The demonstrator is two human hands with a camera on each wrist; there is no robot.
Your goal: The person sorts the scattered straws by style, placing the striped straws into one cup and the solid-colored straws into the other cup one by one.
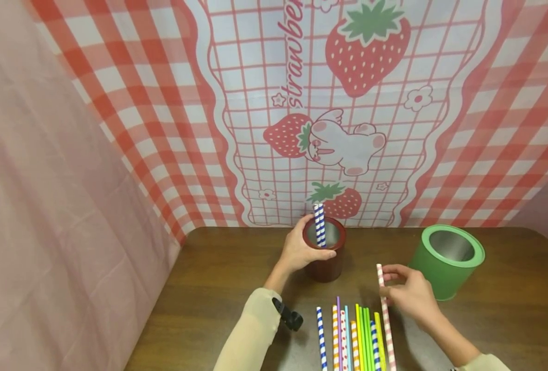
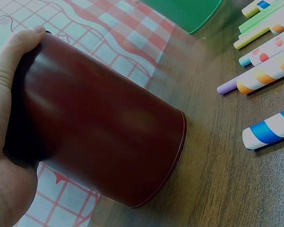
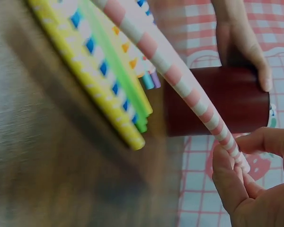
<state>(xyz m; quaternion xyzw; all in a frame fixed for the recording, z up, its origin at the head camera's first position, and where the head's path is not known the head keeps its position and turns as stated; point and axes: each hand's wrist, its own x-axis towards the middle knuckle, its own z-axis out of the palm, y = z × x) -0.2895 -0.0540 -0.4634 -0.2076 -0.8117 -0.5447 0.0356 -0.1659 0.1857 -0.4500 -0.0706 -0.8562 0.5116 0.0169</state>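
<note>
My left hand grips a dark red can near its rim, thumb across the front. Two blue-and-white striped paper straws stand inside that can, leaning together. In the left wrist view the can fills the middle, with the thumb along its upper edge. My right hand pinches a pink-and-white striped straw near its far end between thumb and fingers. The right wrist view has this straw slanting above the wooden table, its end at the fingertips.
Several loose straws lie side by side at the table's front, among them a yellow straw, green straws and a blue-striped straw at the left. An open green can stands beyond the right hand. A strawberry-print cloth hangs behind the table.
</note>
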